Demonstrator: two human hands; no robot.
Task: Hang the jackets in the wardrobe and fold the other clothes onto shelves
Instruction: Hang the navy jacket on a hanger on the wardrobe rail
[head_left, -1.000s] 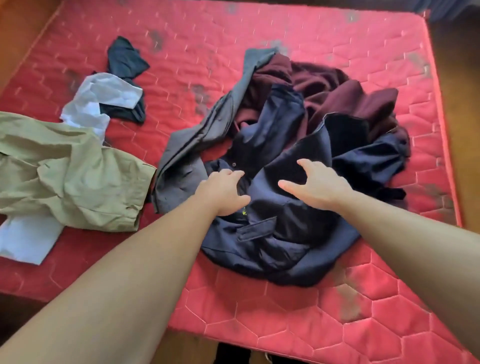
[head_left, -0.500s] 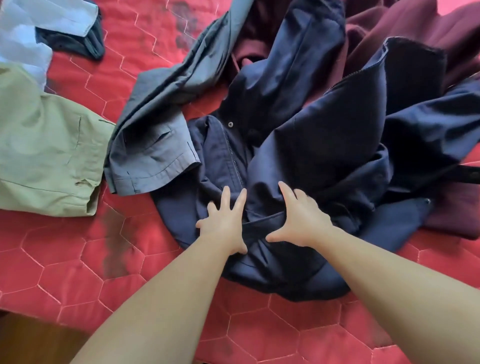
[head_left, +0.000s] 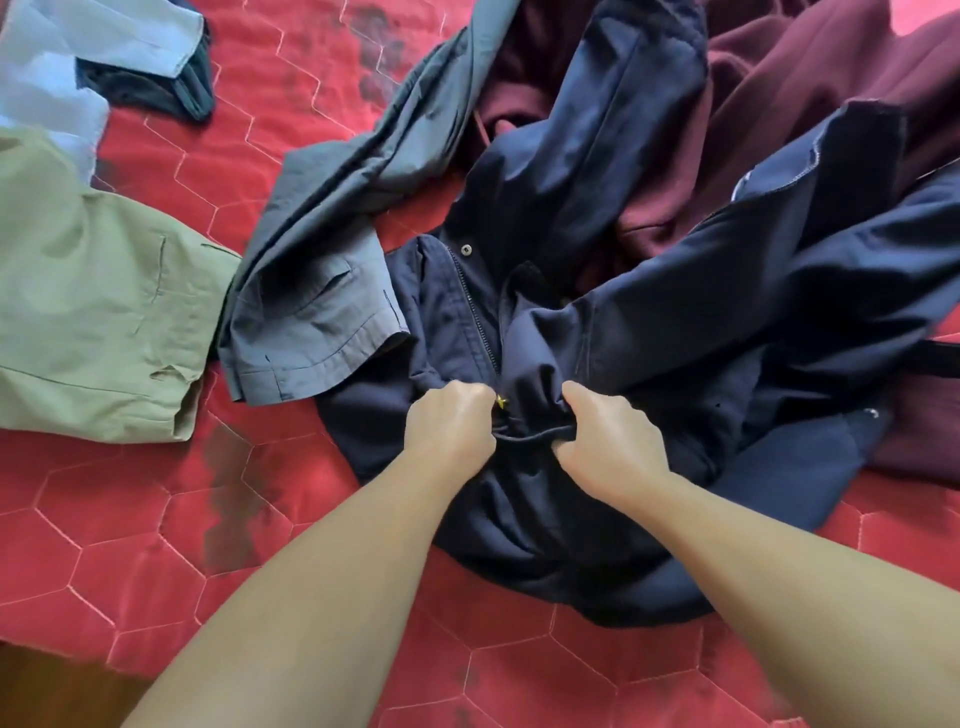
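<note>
A crumpled navy jacket (head_left: 675, 322) with a zip and a snap button lies in the middle of the red quilted mattress (head_left: 130, 545). My left hand (head_left: 449, 428) grips a bunch of its fabric beside the zip. My right hand (head_left: 605, 441) grips the fabric next to it, by a pocket flap. A maroon garment (head_left: 810, 98) lies under and behind the jacket. Grey trousers (head_left: 322, 275) stretch across its left side.
Olive-green trousers (head_left: 98, 312) lie at the left. A light blue shirt (head_left: 62, 67) and a dark garment (head_left: 156, 88) sit at the top left. The mattress edge and wooden floor (head_left: 47, 691) show at the bottom left.
The view has closed in on the jacket. Both hands went from spread fingers resting on the navy jacket to curled fingers gripping its fabric near the zip.
</note>
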